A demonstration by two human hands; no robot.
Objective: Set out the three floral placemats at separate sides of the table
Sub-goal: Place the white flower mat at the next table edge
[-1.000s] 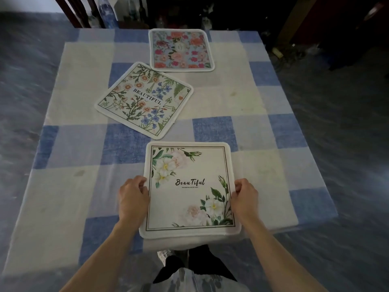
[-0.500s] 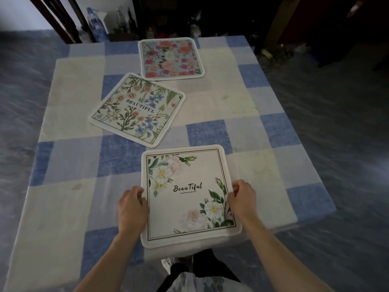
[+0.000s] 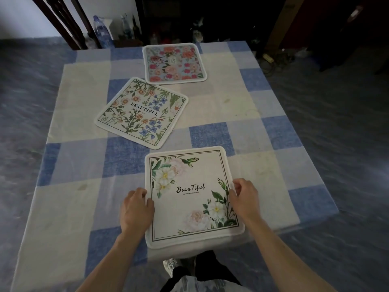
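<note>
A white placemat with white and pink flowers [image 3: 189, 199] lies flat at the near edge of the table [image 3: 263, 165], which is covered by a blue and cream check cloth. My left hand [image 3: 135, 209] holds its left edge and my right hand [image 3: 244, 199] holds its right edge. A second placemat with wildflowers [image 3: 142, 111] lies tilted left of the table's middle. A third placemat with pink and red roses on light blue [image 3: 174, 62] lies square at the far edge.
Dark wooden chair legs [image 3: 63, 22] and plastic bottles [image 3: 101, 31] stand past the table's far left corner. Dark furniture and clutter fill the far side. Grey-blue floor surrounds the table, and my legs show below the near edge.
The near placemat has slid a little toward the table's near edge and turned slightly under both hands. The view has tilted, so everything sits lower in the frame. The other two mats have not moved.
</note>
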